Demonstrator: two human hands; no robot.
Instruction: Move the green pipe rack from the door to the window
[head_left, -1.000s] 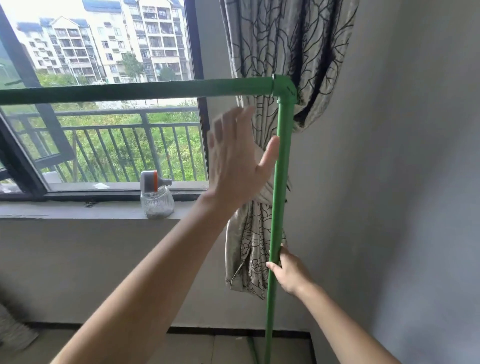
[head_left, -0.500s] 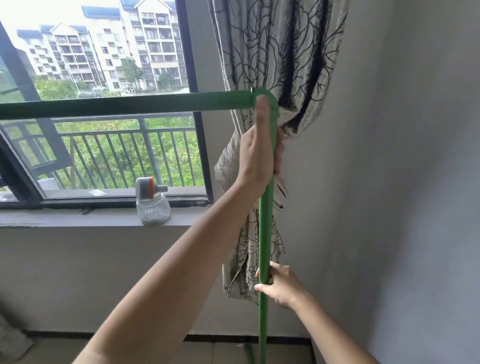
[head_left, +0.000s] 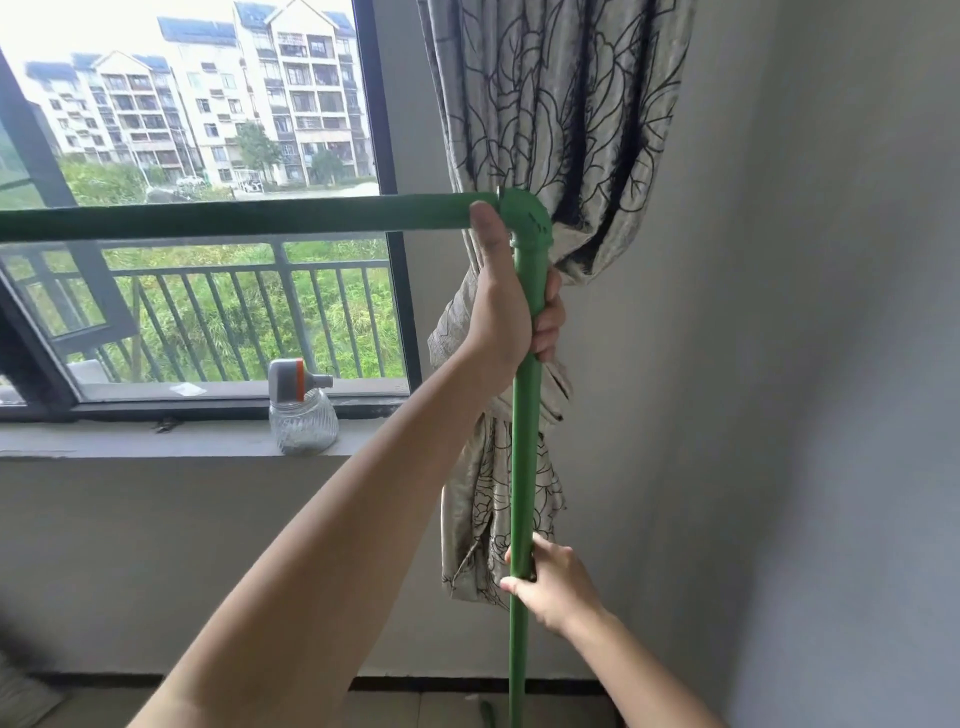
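Observation:
The green pipe rack (head_left: 523, 457) stands in front of the window (head_left: 208, 208), its top bar running left across the glass and its right upright dropping from an elbow joint near the curtain. My left hand (head_left: 506, 312) grips the upright just below the elbow, thumb pointing up along it. Lower down, my right hand (head_left: 556, 587) holds the same upright from the right side. The rack's foot and left end are out of view.
A tied patterned curtain (head_left: 550, 130) hangs right behind the upright. A glass jar with a grey-orange cap (head_left: 303, 410) sits on the window sill (head_left: 130, 439). A grey wall (head_left: 831, 364) stands close on the right.
My left hand, open beside the upright a second ago, has closed around it just under the elbow. The rack's corner sits lower and further left in view.

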